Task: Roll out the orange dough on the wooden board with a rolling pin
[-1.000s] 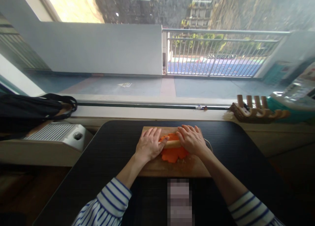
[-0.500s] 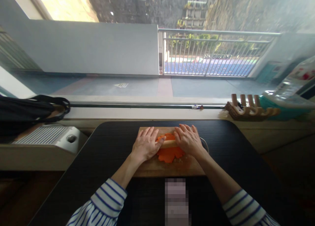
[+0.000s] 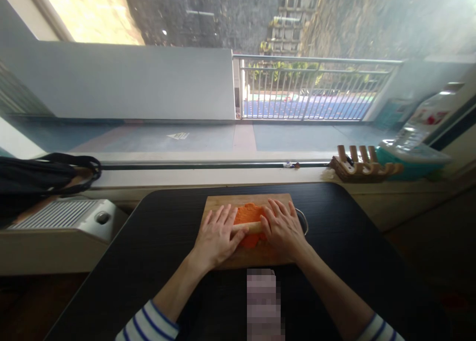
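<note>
A flattened sheet of orange dough [image 3: 248, 214] lies on a wooden cutting board [image 3: 223, 203] on the black table [image 3: 156, 232]. A wooden rolling pin [image 3: 252, 227] lies across the dough. My left hand [image 3: 216, 237] presses flat on the pin's left end, fingers stretched out. My right hand [image 3: 283, 229] presses flat on its right end, fingers also stretched. Most of the pin is hidden under my palms.
A metal loop [image 3: 303, 219] sticks out at the board's right edge. A white heater-like appliance [image 3: 63, 217] and a black bag [image 3: 40, 175] sit at the left. A wooden rack [image 3: 362, 166] and a teal container [image 3: 412, 160] stand on the window sill at the right.
Both hands have drawn the rolling pin back toward me over the dough, so more orange dough now shows beyond the pin. The view tilted slightly.
</note>
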A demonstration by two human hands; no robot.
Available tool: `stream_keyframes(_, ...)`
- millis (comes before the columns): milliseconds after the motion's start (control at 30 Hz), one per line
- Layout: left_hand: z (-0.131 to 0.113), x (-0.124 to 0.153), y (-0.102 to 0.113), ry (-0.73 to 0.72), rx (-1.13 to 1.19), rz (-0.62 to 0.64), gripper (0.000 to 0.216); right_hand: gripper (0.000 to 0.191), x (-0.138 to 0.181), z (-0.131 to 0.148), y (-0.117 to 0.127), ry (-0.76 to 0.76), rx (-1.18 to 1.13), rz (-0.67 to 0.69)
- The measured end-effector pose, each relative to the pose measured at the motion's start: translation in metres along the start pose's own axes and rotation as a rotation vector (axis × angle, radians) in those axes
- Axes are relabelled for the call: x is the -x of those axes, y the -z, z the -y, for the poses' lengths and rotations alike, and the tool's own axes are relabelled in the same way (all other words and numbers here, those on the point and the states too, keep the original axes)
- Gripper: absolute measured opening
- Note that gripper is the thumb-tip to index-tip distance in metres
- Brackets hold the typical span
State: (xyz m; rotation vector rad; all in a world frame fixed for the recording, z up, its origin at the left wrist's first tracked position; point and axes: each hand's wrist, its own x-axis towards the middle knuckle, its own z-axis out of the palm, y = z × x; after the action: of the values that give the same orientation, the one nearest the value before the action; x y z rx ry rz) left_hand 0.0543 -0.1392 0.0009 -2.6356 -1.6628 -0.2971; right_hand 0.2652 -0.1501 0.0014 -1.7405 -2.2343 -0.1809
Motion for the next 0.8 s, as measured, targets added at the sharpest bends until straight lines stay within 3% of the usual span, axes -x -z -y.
stream_keyframes(267, -0.003, 0.013, -0.001, -0.030, -0.023, -0.016, 0.073, 0.045, 0.020, 0.004, 0.001, -0.003, -0.002, -0.010)
stream_keyframes(800, 0.003, -0.020, 0.005, 0.060, -0.042, 0.066, 0.074, 0.043, -0.020, -0.003, 0.000, -0.040, -0.006, 0.071)
